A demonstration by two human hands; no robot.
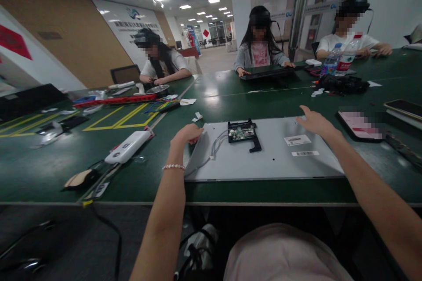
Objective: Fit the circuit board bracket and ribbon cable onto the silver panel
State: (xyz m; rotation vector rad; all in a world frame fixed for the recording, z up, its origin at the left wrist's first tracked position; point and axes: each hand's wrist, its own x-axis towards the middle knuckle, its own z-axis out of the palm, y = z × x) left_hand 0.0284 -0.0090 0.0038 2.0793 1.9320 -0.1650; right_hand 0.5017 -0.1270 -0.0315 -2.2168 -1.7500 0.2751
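At the far left of the dark green tabletop (158, 158) in front of you lies a wide black flat panel (29, 101), and nearer your edge sit a beige-and-black rounded object (81, 179) and a white oblong plastic casing (128, 147), with a long red bar (115, 99) beyond them. Behind that bar, a co-worker in a white top (165, 61) leans on the table. Your left hand (188, 133), above a wrist with a pale beaded bracelet (174, 167), is at the far left corner of a large pale grey rectangular panel (250, 167); its fingers are curled, but you cannot tell from here whether they grip the edge. The panel lies directly before you on the tabletop, near its front edge. Thin grey cables (216, 144) run over its left part to a green circuit board in a black bracket (242, 132) near its far edge. Across the table, a co-worker in a grey jacket (242, 59) has both hands on a black flat panel. Towards the right, two white printed labels (297, 140) stick to your panel, close to your right hand (314, 122), which is open at the far right corner, fingers extended; whether it touches the surface is unclear. Right of it lies a pink-faced rectangle with a dark rim (356, 124).
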